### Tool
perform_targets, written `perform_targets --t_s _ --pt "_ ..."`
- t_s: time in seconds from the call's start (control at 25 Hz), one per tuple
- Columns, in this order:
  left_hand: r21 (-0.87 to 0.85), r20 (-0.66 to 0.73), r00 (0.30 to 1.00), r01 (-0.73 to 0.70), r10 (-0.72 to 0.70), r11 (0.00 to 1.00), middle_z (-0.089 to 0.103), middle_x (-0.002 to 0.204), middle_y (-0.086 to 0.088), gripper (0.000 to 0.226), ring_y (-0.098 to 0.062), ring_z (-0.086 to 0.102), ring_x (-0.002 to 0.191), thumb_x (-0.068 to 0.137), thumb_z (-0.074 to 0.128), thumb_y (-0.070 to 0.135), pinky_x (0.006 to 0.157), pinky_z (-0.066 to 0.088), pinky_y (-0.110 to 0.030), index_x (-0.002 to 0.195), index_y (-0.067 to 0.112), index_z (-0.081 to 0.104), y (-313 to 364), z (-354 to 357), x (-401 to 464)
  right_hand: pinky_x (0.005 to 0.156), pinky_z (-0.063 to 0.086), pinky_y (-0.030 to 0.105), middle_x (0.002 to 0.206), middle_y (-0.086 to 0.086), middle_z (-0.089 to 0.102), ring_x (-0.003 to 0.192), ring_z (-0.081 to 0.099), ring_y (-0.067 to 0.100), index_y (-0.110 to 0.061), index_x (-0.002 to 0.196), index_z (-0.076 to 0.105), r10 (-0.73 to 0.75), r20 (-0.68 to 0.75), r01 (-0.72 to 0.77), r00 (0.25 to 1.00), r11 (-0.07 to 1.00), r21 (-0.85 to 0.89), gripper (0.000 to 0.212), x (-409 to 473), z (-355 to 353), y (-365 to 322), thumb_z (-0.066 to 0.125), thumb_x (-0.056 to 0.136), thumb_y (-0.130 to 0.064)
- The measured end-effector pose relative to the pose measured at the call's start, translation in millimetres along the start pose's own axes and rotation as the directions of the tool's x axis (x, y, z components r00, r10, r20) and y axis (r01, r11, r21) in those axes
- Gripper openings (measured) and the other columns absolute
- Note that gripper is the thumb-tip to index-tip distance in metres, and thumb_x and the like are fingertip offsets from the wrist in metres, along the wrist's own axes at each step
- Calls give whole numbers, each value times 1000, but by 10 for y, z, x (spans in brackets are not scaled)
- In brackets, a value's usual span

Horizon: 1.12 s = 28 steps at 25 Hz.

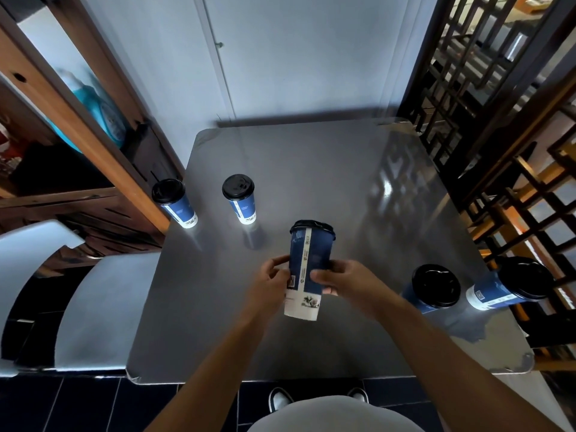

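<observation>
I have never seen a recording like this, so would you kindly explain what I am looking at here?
There is no machine: a person wears a wide-angle camera on the head, looking down at their own bare hands. The left hand and right hand together grip a blue paper cup with a black lid over a grey metal table. Four like cups stand on it: two left cups and two right cups.
</observation>
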<state>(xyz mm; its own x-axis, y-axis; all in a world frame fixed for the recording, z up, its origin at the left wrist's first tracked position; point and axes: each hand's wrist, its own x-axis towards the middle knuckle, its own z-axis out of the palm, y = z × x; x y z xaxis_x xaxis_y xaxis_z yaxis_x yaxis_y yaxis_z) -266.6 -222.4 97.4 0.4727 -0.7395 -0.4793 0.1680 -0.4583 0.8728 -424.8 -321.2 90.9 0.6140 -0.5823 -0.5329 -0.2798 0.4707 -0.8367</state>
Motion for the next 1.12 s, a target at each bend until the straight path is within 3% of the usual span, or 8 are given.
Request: perform_targets --t_s 0.08,0.28,0.48,0.64,0.76,0.88,1.0,1.12 --pt "-9 58 997 -41 41 999 72 117 -14 33 -21 71 94 94 59 -1 76 57 -32 122 16 61 -106 -43 54 88 61 31 120 6 74 105 73 20 -15 131 59 -20 -48 14 999 993 -120 55 -3 -8 46 81 81 -8" --pt "111 97 975 -212 202 971 66 113 1 60 -15 67 102 61 73 6 71 57 -24 113 32 54 -331 -113 199 66 53 9 119 -15 62 95 62 -13 -29 137 51 -125 -97 77 987 916 -395 68 72 105 159 84 79 -14" --pt "209 131 961 -266 243 941 66 109 -1 67 1 68 95 75 77 -3 69 58 -19 121 35 48 -499 -59 533 97 55 33 131 -4 67 117 63 11 -21 134 57 -217 -277 57 936 870 -490 67 293 165 343 85 74 -14" --pt "309 159 943 -327 291 893 68 101 12 63 7 66 91 78 77 -4 77 56 -20 110 45 54 -428 121 1025 63 43 -2 88 -34 66 80 60 -24 -52 104 56 -196 -388 5 901 896 -443 57 666 40 261 85 70 -16" --pt "354 148 947 -319 284 879 67 100 24 53 14 64 94 78 78 10 78 47 -4 109 47 54 -269 308 1470 55 41 3 87 -25 65 82 65 -7 -34 125 58 -181 -434 -27 883 901 -432 57 1090 -150 35 82 75 -22" --pt "361 105 960 -281 260 889 69 107 18 54 0 66 105 79 79 18 87 49 -14 127 29 58 -90 455 1942 68 42 21 109 5 75 105 70 26 -21 135 54 -197 -448 -43 872 881 -470 59 1552 -365 -164 75 80 -16" --pt "340 76 973 -229 216 912 70 117 6 58 -11 63 118 82 79 9 98 50 -28 134 20 56 44 582 2426 74 42 25 116 12 74 110 68 33 -15 136 53 -233 -429 -3 873 875 -483 61 2046 -577 -296 75 80 -10" --pt "337 71 976 -216 204 916 69 116 5 60 -12 62 118 84 76 1 95 49 -23 136 19 54 111 665 2750 75 46 27 116 12 73 107 68 33 -12 135 52 -261 -408 22 875 863 -504 62 2388 -730 -369 78 80 -12"
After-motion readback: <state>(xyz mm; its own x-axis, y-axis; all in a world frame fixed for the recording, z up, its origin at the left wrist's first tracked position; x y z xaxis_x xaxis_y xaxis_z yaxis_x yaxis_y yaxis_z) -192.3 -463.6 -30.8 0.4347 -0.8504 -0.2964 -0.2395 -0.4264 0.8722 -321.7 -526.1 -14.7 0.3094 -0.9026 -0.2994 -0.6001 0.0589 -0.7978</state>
